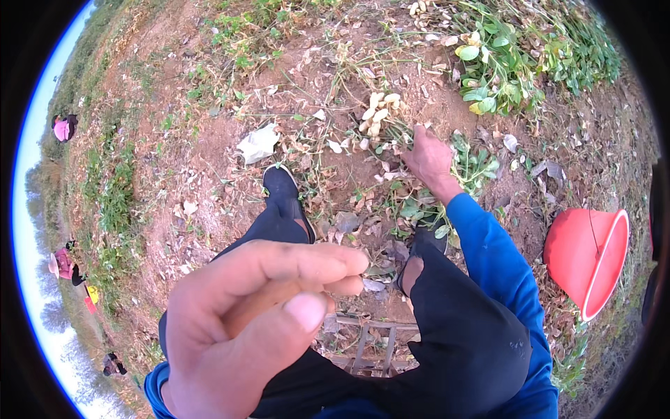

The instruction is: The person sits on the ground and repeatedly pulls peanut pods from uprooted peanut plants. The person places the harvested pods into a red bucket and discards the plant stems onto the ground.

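Note:
My right hand (430,160) reaches low to the ground and grips a peanut plant by its stems. A cluster of pale peanut pods (377,114) lies at the root end, beyond the fingertips. Green leaves (473,162) of the plant show on the other side of that hand. Close to the camera, my left hand (261,309) is raised with loosely curled fingers. A gap separates its thumb from the fingers, and nothing shows in it. It hides part of my lap and the ground beneath.
A red bucket (578,256) with a wire handle stands at right. Leafy peanut plants (523,63) are heaped at upper right, with more pods (419,8) nearby. A white plastic scrap (259,144) lies near my shoe (281,188). A slatted frame (374,345) shows between my legs. Several people are far left.

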`<state>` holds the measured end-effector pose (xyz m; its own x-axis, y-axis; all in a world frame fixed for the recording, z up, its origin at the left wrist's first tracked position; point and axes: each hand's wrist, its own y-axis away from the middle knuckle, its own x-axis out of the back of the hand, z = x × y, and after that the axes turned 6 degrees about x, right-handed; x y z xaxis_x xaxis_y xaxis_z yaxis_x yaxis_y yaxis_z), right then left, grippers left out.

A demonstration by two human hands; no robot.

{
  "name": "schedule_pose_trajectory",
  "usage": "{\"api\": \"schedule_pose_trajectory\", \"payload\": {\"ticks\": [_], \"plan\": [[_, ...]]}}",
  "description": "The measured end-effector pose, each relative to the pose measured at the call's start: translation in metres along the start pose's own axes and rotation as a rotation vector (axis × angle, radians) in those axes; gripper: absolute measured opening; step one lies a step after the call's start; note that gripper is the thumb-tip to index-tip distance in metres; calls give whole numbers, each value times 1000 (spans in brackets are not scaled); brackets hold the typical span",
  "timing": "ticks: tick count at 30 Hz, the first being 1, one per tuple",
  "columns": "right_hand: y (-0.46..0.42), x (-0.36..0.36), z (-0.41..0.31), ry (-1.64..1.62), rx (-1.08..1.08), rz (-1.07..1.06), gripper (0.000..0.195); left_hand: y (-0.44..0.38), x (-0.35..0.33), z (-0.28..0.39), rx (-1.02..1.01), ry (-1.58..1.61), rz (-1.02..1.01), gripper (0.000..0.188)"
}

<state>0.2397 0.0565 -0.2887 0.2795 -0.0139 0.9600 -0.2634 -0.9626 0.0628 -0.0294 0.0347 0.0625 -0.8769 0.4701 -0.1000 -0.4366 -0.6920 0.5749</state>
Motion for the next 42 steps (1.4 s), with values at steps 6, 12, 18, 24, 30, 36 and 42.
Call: {"api": "schedule_pose_trajectory", "payload": {"ticks": [6, 12, 18, 24, 30, 36, 42], "plan": [[23, 117, -14, -233, 19, 201, 52, -8, 1, -10, 70, -121, -110, 30], [42, 246, -66, -439, 92, 179, 63, -35, -32, -32, -330, -283, -4, 42], [83, 301, -118, -294, 174, 144, 55, -57, -49, -27, -606, -177, 156, 61], [136, 277, -148, -140, 395, 333, 50, -38, -53, -14, -283, 82, 58, 46], [174, 264, -184, -73, 352, 347, 42, -30, -41, -20, -480, 418, -89, 33], [204, 267, -185, -153, 410, 225, 47, -21, -22, -33, -263, 543, -256, 29], [216, 300, -144, -479, 472, 452, 22, -23, -27, -37, -413, 120, -234, 38]]}}
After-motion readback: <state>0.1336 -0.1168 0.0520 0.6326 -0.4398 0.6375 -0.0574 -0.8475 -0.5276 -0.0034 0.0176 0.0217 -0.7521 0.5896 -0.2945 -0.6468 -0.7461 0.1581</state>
